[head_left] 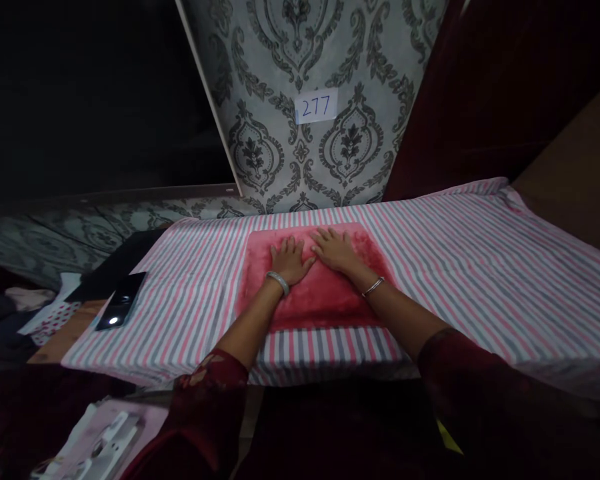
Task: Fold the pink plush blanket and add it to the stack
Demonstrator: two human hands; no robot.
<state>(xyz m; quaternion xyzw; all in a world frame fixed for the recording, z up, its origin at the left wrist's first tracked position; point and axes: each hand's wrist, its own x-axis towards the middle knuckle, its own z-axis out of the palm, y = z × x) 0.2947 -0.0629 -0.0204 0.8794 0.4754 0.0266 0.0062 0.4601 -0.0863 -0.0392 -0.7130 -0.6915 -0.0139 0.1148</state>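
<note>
A red, plush-looking rectangular cloth (325,300) lies flat in the middle of the striped cover. My left hand (290,260) rests palm down on its upper left part, fingers spread, with a wide bangle at the wrist. Just to the right, my right hand (334,249) presses flat near the cloth's far edge, its fingers stretched out and a thin bangle on that wrist. The two thumbs point toward each other with a small gap between them. Neither hand grips anything.
A pink, grey and white striped cover (460,267) spreads over the table. At its left edge lies a black phone (123,300). A large dark screen (100,100) stands behind on the left; a paper marked 277 (316,106) is on the patterned wall. A white object (113,447) sits lower left.
</note>
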